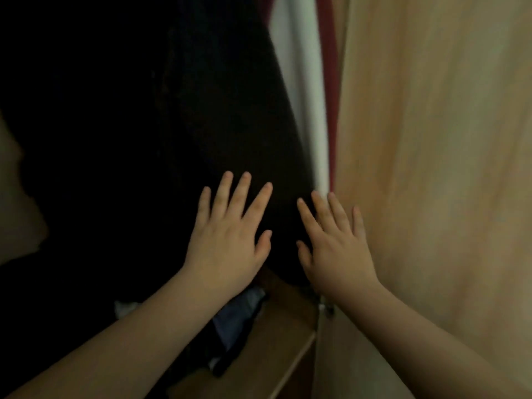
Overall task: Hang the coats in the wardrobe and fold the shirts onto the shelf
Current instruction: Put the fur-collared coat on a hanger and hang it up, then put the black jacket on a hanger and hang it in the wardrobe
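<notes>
We see the dark coat [178,116] hanging upright inside the wardrobe, just left of its wooden door [437,168]. Our left hand [227,243] and right hand [336,251] lie flat, fingers spread, empty; the left sits farther from the door.

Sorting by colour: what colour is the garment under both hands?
Black, as far as the dim head view shows: the hanging coat under both hands.

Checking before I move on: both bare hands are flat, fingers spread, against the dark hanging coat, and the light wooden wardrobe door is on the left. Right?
Not quite. The head view shows the light wooden wardrobe door on the right. The left hand and right hand do lie flat, fingers spread, against the dark hanging coat.
</notes>
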